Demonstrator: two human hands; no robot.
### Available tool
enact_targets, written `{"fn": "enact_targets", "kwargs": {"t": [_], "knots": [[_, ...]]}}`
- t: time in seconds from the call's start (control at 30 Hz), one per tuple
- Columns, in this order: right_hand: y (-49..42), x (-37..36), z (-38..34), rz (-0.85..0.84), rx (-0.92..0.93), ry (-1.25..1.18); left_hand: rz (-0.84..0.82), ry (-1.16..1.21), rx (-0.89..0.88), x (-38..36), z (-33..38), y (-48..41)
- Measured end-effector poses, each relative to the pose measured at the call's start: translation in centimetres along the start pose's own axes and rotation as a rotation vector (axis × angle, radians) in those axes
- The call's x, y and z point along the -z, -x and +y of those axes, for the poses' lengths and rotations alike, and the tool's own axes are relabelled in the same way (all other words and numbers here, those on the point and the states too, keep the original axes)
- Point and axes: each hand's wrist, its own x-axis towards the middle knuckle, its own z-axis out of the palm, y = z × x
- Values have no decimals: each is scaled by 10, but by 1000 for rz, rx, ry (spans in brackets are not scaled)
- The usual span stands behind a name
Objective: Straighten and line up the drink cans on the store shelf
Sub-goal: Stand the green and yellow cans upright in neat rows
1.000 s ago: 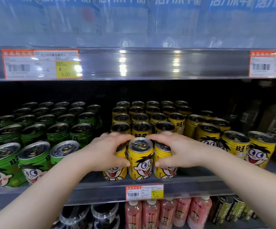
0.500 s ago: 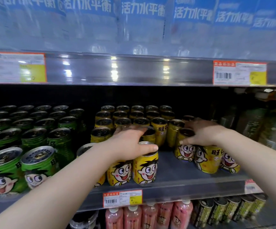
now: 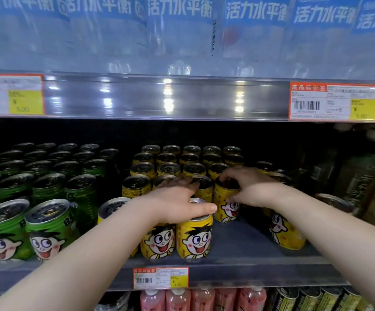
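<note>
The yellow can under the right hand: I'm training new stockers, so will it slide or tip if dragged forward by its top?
The yellow can looks short and squat, so it will probably slide rather than tip. The right hand has its grip up at the rim, though, so a quick pull could rock it. The shelf looks smooth and bare ahead, so little should catch it.

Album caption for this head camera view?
Left hand steadies front yellow cans while right hand grasps another can behind.

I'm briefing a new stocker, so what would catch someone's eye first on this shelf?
Two bare arms reach into mid-shelf: the left hand rests atop front yellow cartoon-face cans, the right hand grips a yellow can farther back. Green cans with the same face crowd the left side.
</note>
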Motion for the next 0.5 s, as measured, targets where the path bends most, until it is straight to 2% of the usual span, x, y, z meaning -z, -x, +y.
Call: {"fn": "enact_targets", "kwargs": {"t": [0.17, 0.27, 0.3, 0.37, 0.43, 0.5], "knots": [[-4, 4, 2, -3, 64, 145, -6, -6, 13, 0, 1, 0], [-6, 6, 18, -71, 117, 9, 3, -21, 0, 1, 2, 2], [-6, 11, 25, -75, 101, -74, 3, -25, -1, 2, 2, 3], [-9, 27, 44, 26, 17, -195, -3, -23, 2, 3, 3, 3], [-13, 43, 66, 139, -84, -208, -9, -17, 9, 3, 4, 3], [-17, 50, 86, 127, -159, -177, -8, -19, 10, 4, 5, 3]]}}
